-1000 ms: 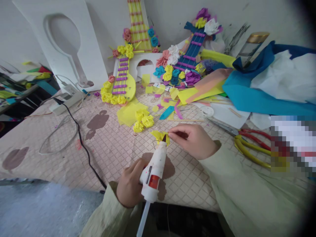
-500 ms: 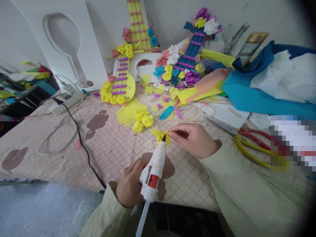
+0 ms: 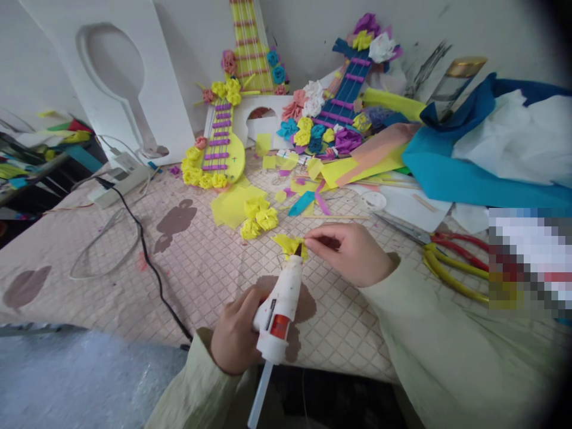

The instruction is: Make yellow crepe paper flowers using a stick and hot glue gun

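My left hand (image 3: 236,329) is wrapped round the handle of a white hot glue gun (image 3: 282,304). A clear glue stick (image 3: 261,393) sticks out of the gun's back end. The dark nozzle meets a yellow paper flower (image 3: 288,243), partly covering it. Thumb and forefinger of my right hand (image 3: 351,251) pinch the flower's right edge. Several finished yellow paper flowers (image 3: 259,218) lie just beyond, beside a flat yellow paper sheet (image 3: 230,207).
Paper-flower-trimmed model instruments, one yellow (image 3: 230,158) and one blue (image 3: 344,101), lean at the back. Scissors with red and yellow handles (image 3: 451,271) lie right. A power strip (image 3: 118,182) and black cord (image 3: 154,268) are left. Blue paper (image 3: 442,155) is heaped at right.
The glue gun has shifted very slightly to the right, its nozzle still at the yellow flower. My right hand keeps its pinch in the same place.
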{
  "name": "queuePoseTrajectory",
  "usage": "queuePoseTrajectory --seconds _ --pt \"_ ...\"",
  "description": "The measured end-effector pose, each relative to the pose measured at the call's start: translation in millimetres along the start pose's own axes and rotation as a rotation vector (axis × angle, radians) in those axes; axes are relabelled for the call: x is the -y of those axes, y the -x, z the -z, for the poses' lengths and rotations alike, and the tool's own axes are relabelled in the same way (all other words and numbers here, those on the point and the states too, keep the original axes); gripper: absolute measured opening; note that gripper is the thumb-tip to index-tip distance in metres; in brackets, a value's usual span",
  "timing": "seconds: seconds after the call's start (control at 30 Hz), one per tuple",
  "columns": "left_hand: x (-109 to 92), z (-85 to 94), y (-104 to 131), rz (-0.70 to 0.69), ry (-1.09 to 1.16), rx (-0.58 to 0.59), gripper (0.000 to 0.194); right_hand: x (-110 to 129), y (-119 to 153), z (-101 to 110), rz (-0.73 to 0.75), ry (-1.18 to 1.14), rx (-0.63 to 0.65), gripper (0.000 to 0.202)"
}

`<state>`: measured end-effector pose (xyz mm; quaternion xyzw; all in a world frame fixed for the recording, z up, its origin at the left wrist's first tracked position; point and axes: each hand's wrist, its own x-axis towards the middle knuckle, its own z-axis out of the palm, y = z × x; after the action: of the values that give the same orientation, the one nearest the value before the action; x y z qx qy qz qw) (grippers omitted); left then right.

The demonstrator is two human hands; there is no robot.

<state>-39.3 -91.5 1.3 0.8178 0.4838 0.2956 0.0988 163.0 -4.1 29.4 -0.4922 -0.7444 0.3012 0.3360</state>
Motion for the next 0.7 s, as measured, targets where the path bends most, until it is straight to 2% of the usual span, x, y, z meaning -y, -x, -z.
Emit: queuePoseTrajectory --seconds 0.33,0.7 --pt "-1.0 1.0 -0.6 0.039 0.014 0.020 0.006 0.8 -0.2 1.0 0.001 0.005 0.004 0.013" --pt "-0.5 -2.6 3.7 0.062 0.023 -0.051 0.011 -1.0 -0.8 0.7 0.014 0.007 0.009 0.013"
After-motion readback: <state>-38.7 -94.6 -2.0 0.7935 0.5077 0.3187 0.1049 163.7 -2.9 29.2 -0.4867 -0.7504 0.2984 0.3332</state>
